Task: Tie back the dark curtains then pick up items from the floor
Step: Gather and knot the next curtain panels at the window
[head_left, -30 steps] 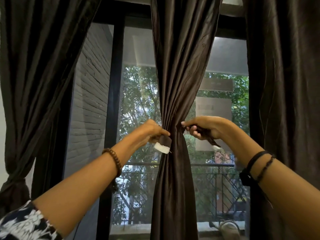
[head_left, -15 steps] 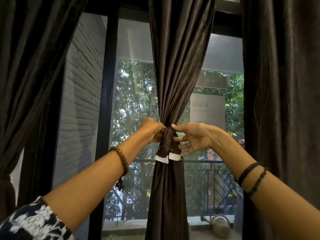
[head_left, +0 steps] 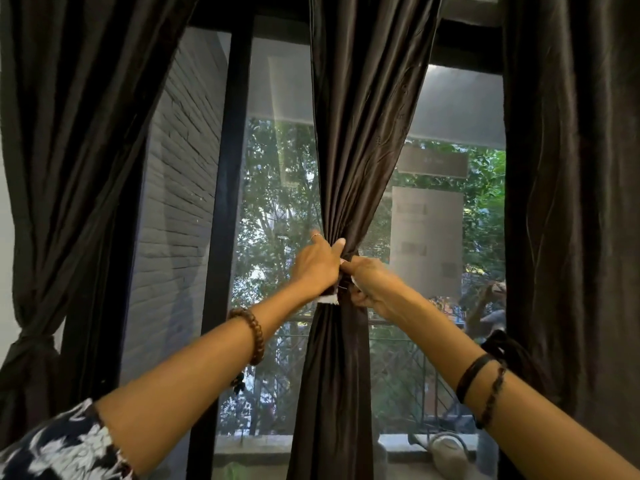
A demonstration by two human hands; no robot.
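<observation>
The only bearing surface in view is the pale stone ledge (head_left: 398, 445) outside the window, running along the bottom of the glass behind the middle curtain (head_left: 363, 150). A light-coloured watering can (head_left: 448, 452) stands on it to the right of that curtain, its handle arching over the top. Left of the curtain a bare stretch of ledge shows.

No legible text or labels anywhere
</observation>
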